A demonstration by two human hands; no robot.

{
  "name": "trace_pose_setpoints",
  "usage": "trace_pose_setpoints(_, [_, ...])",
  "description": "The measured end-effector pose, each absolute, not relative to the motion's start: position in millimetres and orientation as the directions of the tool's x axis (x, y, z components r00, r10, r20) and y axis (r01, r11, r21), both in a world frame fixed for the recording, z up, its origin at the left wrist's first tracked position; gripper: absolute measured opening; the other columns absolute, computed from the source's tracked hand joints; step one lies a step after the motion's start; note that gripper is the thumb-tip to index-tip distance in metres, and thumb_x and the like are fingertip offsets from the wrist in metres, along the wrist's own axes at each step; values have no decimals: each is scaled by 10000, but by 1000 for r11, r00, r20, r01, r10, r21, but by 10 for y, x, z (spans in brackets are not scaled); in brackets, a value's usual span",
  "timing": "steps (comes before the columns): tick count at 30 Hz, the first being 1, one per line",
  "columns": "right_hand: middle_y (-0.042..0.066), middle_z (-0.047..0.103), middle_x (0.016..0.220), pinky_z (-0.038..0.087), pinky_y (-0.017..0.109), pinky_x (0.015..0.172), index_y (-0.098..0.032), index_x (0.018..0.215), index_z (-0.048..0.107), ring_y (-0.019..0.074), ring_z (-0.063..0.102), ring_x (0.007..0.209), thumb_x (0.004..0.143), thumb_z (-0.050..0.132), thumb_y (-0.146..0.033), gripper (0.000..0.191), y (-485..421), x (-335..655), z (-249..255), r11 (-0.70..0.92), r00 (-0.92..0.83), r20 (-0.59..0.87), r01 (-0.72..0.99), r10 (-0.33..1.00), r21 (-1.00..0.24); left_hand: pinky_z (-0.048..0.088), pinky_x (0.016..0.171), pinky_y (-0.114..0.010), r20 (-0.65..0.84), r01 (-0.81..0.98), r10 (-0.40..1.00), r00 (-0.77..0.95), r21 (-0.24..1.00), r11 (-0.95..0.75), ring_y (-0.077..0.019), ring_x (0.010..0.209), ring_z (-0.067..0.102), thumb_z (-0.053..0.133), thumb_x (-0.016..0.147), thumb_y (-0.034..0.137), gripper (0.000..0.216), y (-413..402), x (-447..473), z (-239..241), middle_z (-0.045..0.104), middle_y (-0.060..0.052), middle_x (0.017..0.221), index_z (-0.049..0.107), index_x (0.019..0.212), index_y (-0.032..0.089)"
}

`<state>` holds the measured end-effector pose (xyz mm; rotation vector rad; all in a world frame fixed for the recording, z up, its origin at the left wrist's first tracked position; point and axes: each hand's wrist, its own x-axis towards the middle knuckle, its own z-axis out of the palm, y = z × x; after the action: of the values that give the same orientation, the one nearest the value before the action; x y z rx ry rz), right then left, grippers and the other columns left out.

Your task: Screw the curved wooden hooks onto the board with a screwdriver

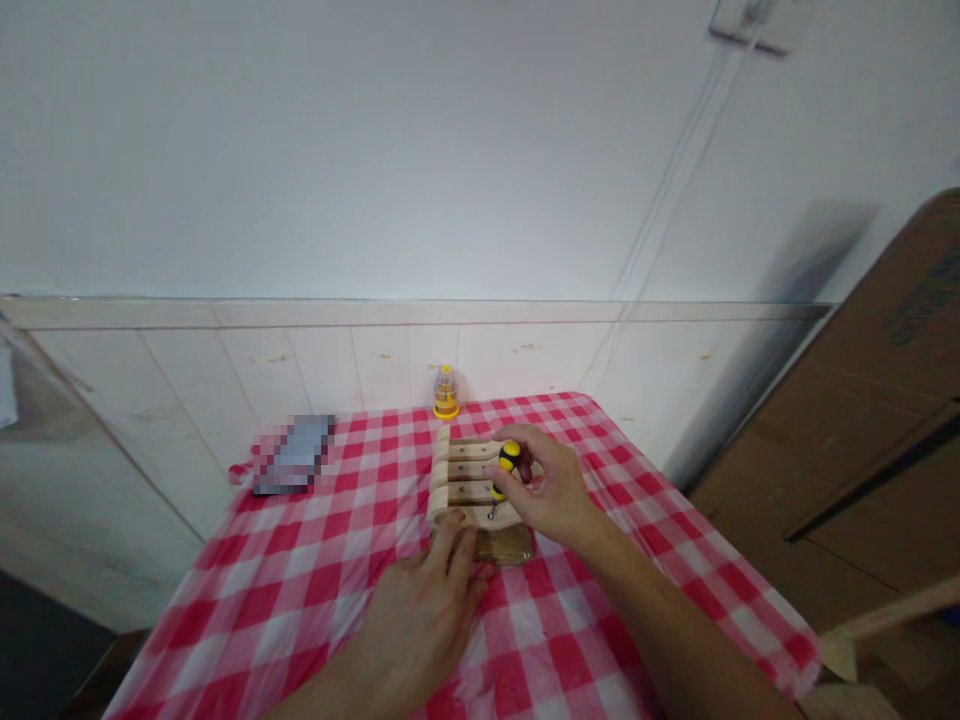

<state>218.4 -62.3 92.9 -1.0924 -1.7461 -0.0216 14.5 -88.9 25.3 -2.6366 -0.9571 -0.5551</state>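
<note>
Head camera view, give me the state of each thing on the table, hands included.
Right hand: gripping the screwdriver.
Screwdriver: tilted, tip down at the nearest slat.
Left hand: fingertips on the wooden rack's near end.
Wooden rack: slats facing up.
Yellow-based container: upright near the wall.
Flat device: lying down, pixelated; on or off unclear.
Checked tablecloth: spread out, wrinkled.

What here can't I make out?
In the head view:
- Right end of the pale slatted wooden block: partly hidden by the right hand.
- Tip of the yellow-and-black screwdriver: too small to tell whether it meets a screw.
- Markings on the yellow-and-clear plastic container: too small.
- Dark-edged grey slab: pixelated.
- White wall fitting: cut by the top edge.
</note>
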Motion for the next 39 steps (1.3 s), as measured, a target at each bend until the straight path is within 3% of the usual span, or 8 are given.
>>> trace_pose_setpoints(8, [22, 762, 840, 525, 263, 546, -261, 1064, 716, 145, 620, 587, 931, 693, -282, 137, -638, 2195, 935, 627, -131, 778, 679, 614, -381, 639, 607, -320, 413, 677, 589, 694, -100, -729, -207, 791, 758, 452, 1063, 242, 315, -886, 155, 231, 659, -183, 1399, 663, 1287, 173])
trace_pose_setpoints(14, [54, 804, 963, 596, 312, 713, -250, 1153, 694, 196, 744, 804, 950, 610, -205, 225, -674, 2220, 974, 675, -199, 783, 653, 590, -343, 637, 602, -335, 408, 689, 608, 681, -77, -721, -221, 802, 765, 443, 1061, 237, 338, -885, 153, 210, 638, -204, 1426, 642, 1323, 157])
trace_pose_setpoints(19, [71, 816, 1037, 612, 339, 764, -250, 1218, 672, 215, 768, 859, 943, 591, -190, 293, -667, 2248, 969, 658, -204, 774, 677, 599, -330, 637, 601, -334, 412, 690, 609, 678, -70, -721, -221, 789, 766, 450, 1061, 235, 333, -900, 159, 229, 634, -217, 1428, 639, 1322, 150])
trace_pose_setpoints(25, [77, 810, 989, 596, 313, 718, -229, 1188, 685, 203, 753, 793, 974, 615, -241, 225, -658, 2250, 939, 632, -188, 767, 699, 614, -335, 638, 629, -318, 449, 674, 566, 691, -120, -729, -245, 911, 765, 451, 1064, 220, 317, -896, 152, 230, 658, -195, 1388, 642, 1309, 162])
trace_pose_setpoints(31, [50, 778, 867, 532, 280, 616, -214, 1141, 695, 166, 671, 642, 956, 654, -261, 195, -647, 2244, 927, 623, -176, 776, 711, 605, -325, 614, 559, -293, 445, 678, 559, 700, -168, -716, -200, 768, 741, 456, 1059, 208, 311, -895, 158, 253, 680, -181, 1340, 651, 1296, 153])
trace_pose_setpoints(39, [30, 749, 808, 495, 272, 578, -218, 1113, 693, 152, 622, 592, 951, 665, -270, 172, -639, 2227, 920, 612, -162, 786, 725, 597, -316, 634, 618, -302, 435, 677, 564, 702, -161, -718, -223, 868, 764, 456, 1059, 225, 326, -889, 160, 241, 673, -197, 1375, 651, 1307, 146])
